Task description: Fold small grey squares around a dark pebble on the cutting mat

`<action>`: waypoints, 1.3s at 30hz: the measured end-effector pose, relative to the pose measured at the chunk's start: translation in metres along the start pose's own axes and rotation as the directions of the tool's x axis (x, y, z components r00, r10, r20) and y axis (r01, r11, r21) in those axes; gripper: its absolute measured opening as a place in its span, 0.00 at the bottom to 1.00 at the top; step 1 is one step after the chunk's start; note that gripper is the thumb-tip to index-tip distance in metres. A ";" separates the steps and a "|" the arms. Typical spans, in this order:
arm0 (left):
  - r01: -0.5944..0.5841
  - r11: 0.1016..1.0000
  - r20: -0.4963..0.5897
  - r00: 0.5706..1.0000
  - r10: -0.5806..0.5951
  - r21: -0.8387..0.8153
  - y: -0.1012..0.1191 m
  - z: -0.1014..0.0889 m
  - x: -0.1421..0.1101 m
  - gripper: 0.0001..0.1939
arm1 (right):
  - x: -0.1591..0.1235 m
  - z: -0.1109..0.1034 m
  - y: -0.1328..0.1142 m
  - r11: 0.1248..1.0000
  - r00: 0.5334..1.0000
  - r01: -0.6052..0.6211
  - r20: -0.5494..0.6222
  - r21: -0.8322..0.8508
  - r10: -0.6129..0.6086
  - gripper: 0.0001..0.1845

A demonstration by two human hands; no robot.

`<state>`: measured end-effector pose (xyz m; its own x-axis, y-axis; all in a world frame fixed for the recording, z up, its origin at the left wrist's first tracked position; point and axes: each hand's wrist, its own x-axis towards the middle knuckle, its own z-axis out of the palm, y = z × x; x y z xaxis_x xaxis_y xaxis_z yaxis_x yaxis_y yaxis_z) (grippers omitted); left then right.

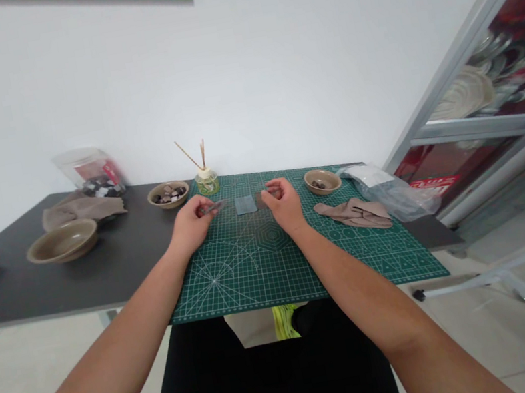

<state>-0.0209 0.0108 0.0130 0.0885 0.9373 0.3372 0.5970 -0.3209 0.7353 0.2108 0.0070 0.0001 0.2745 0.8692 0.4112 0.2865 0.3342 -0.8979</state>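
My left hand (192, 224) is closed in a pinch over the cutting mat (239, 292). A thin, greyish, flat piece (216, 206) sticks out of it to the right; its kind is too small to tell. My right hand (286, 206) is also closed, thumb against fingers, with a small dark brownish piece (260, 197) showing at the fingertips. Between both hands a small grey-blue rectangle (246, 205) lies flat on the mat, apart from the fingers. It looks like a little cloth or packet.
A bowl of dark pieces (169, 195) and a reed diffuser (207, 180) stand at the back left. To the right are another bowl (322, 182), a brown cloth (356, 214) and a plastic bag (394, 192). Farther left are a bowl (63, 243), cloth (84, 207) and clear container (94, 170).
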 end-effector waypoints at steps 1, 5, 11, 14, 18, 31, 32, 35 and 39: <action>0.023 0.999 -0.054 0.998 -0.021 0.044 0.001 -0.004 0.001 0.07 | 0.000 0.001 0.001 1.000 1.000 -0.006 0.008 0.002 0.006 0.17; -0.037 0.940 -0.037 0.998 0.052 0.339 0.007 -0.015 0.007 0.06 | 0.000 0.004 0.002 1.000 0.999 -0.013 0.036 0.009 0.012 0.16; -0.181 0.691 0.203 0.978 0.051 0.700 -0.003 -0.012 0.020 0.11 | 0.000 0.004 0.002 0.999 0.998 -0.004 0.059 0.035 0.002 0.15; -0.198 0.698 0.284 0.959 -0.007 0.688 -0.012 -0.011 0.021 0.13 | -0.001 0.004 0.001 1.000 0.998 -0.008 0.067 0.008 0.007 0.15; -0.173 0.727 0.277 0.961 -0.024 0.664 -0.016 -0.010 0.016 0.20 | -0.002 0.005 0.001 1.000 0.996 0.010 0.091 -0.011 -0.009 0.15; -0.160 0.818 0.293 0.956 -0.011 0.552 -0.034 -0.009 0.022 0.24 | -0.008 0.009 -0.001 0.976 0.968 0.153 0.220 -0.154 -0.117 0.10; -0.158 0.824 0.295 0.956 -0.011 0.544 -0.034 -0.010 0.021 0.24 | -0.008 0.010 -0.003 0.978 0.969 0.133 0.228 -0.158 -0.095 0.10; -0.152 0.838 0.294 0.956 -0.011 0.524 -0.032 -0.011 0.020 0.24 | -0.004 0.008 -0.013 0.982 0.969 0.072 0.245 -0.177 -0.027 0.08; -0.175 0.841 0.313 0.950 0.007 0.513 -0.032 -0.010 0.019 0.26 | 0.011 0.002 -0.025 0.968 0.973 0.086 0.228 -0.235 -0.031 0.15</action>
<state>-0.0460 0.0380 0.0017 0.3379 0.9304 0.1419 0.8949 -0.3643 0.2576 0.2050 0.0092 0.0268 0.0486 0.9186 0.3921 0.5163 0.3129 -0.7972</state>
